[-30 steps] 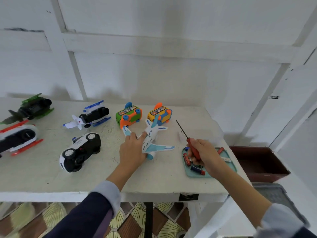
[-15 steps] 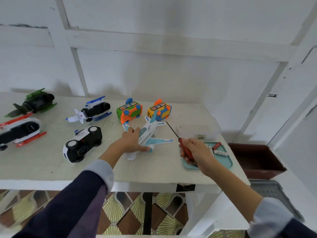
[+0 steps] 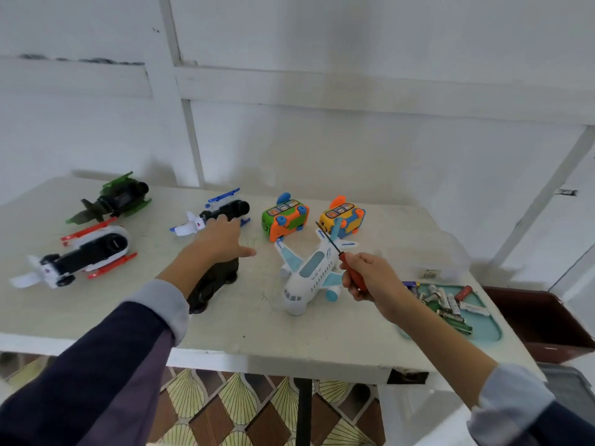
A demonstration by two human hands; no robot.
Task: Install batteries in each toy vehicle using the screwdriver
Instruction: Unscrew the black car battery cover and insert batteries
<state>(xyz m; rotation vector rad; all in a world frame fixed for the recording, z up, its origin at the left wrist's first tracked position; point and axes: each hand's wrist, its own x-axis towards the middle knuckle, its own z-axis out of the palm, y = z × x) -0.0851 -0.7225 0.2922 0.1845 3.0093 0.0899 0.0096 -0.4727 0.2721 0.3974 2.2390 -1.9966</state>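
Fingers (image 3: 370,278) of my right hand grip the screwdriver (image 3: 341,255); left fingers (image 3: 225,226) spread open over the blue-white toy (image 3: 222,214). Batteries (image 3: 447,300) lie right; no compartment visibly opened.

Plain room: whitewashed walls (image 3: 354,149), patterned floor (image 3: 238,410).

On the table (image 3: 244,329) we place the toy airplane (image 3: 310,275) near the centre, with two toy buses (image 3: 285,217) (image 3: 343,218) side by side behind it. Left of the buses lies a toy helicopter (image 3: 222,214); farther left lie two more helicopters (image 3: 112,201) (image 3: 83,255), one behind the other. A toy car (image 3: 215,284) sits left of the airplane. At the right we find a tray (image 3: 489,333) holding batteries (image 3: 447,300). A box (image 3: 541,320) stands right of the table.
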